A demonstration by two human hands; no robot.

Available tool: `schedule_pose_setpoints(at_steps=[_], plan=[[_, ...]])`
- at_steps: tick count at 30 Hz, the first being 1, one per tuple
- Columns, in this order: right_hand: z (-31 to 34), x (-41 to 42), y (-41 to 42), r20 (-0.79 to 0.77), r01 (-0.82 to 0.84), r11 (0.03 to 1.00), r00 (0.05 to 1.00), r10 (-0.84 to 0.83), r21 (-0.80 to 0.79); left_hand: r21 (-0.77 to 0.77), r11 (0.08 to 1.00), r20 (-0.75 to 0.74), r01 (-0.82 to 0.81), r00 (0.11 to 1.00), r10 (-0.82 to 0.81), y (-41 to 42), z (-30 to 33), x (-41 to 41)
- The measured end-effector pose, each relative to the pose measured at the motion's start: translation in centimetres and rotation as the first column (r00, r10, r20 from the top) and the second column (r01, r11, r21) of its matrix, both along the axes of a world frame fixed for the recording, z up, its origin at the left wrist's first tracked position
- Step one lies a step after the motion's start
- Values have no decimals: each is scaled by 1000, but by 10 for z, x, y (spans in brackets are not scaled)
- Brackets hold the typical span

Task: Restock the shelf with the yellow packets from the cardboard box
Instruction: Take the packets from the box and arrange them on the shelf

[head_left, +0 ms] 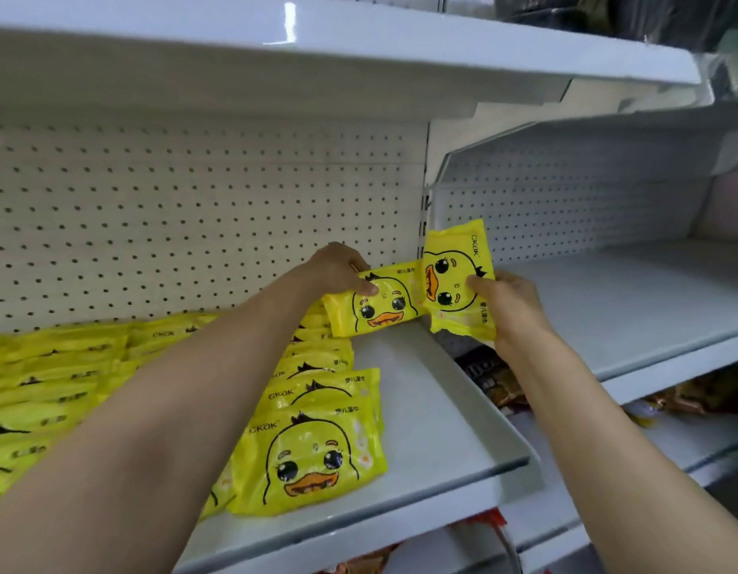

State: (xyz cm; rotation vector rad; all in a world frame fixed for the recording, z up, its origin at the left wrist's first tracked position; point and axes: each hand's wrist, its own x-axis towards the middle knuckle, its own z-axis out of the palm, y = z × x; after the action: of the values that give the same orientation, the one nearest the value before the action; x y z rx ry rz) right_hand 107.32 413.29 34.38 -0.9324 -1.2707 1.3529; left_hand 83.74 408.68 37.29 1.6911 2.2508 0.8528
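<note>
A white metal shelf [421, 412] with a pegboard back panel [193, 209] fills the view, with another white shelf [632, 308] to its right. Rows of yellow packets [57, 383] lie overlapping along the shelf's left part, each printed with a cartoon duck face. The left hand [338, 269] pinches 1 yellow packet [375, 304] at the row's far end. The right hand [512, 308] grips a second packet [456, 279], upright past the shelf's right edge.
</note>
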Motion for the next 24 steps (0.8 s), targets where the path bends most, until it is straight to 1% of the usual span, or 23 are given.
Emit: schedule_pose_setpoints(at_steps=[3, 8, 11, 14, 17, 20, 24], plan=[[3, 5, 13, 44, -24, 1000, 999, 23, 16, 21, 999, -23, -37, 999, 37, 24, -6, 5], [11, 9, 33, 87, -77, 997, 993, 77, -3, -1, 998, -81, -69, 994, 69, 55, -17, 7], [13, 11, 42, 113, -125, 992, 986, 125, -12, -17, 998, -102, -60, 993, 58, 67, -30, 5], [13, 13, 52, 143, -155, 988, 978, 152, 11, -19, 999, -118, -41, 992, 38, 79, -40, 7], [11, 16, 64, 166, -170, 984, 973, 159, 57, -81, 996, -195, -38, 981, 22, 89, -49, 8], [10, 18, 72, 168, -190, 980, 970, 177, 65, -137, 988, -282, -65, 959, 24, 92, -54, 5], [11, 18, 81, 199, -217, 973, 960, 198, 77, -133, 985, -338, -110, 939, 60, 95, -61, -5]])
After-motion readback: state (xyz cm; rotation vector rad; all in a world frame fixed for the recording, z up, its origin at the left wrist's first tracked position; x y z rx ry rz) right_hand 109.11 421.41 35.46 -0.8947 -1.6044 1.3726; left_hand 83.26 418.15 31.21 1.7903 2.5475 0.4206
